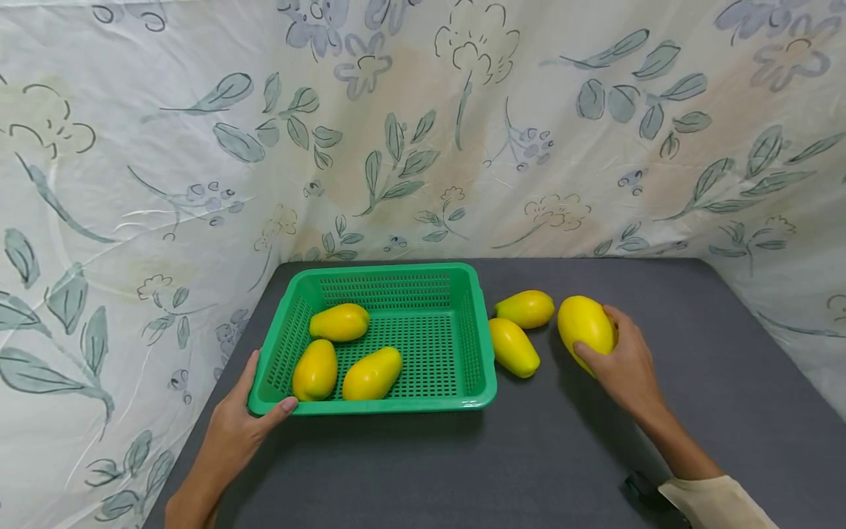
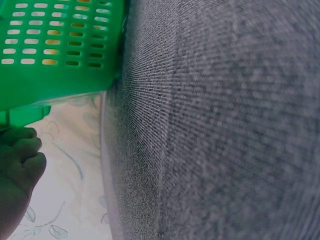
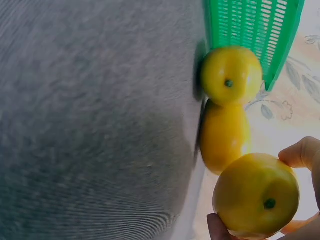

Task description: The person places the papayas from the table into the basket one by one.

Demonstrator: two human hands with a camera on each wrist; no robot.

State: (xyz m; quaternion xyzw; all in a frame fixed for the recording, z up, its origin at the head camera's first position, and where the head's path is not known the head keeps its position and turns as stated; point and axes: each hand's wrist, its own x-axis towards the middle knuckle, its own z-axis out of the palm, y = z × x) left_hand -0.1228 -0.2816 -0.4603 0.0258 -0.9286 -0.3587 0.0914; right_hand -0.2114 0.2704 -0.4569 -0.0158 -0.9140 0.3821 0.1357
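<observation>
Here a yellow fruit sits clasped in the right grip, the left grip holding a basket.

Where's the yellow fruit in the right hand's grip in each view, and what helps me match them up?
Head: held fruit, right of center, a little below the middle.
Left wrist: not in it.
Right wrist: held fruit, near the bottom, right of center, lowest fruit there.
Shared landmark: green basket, left of center in head, top left in left wrist, top right in right wrist.
</observation>
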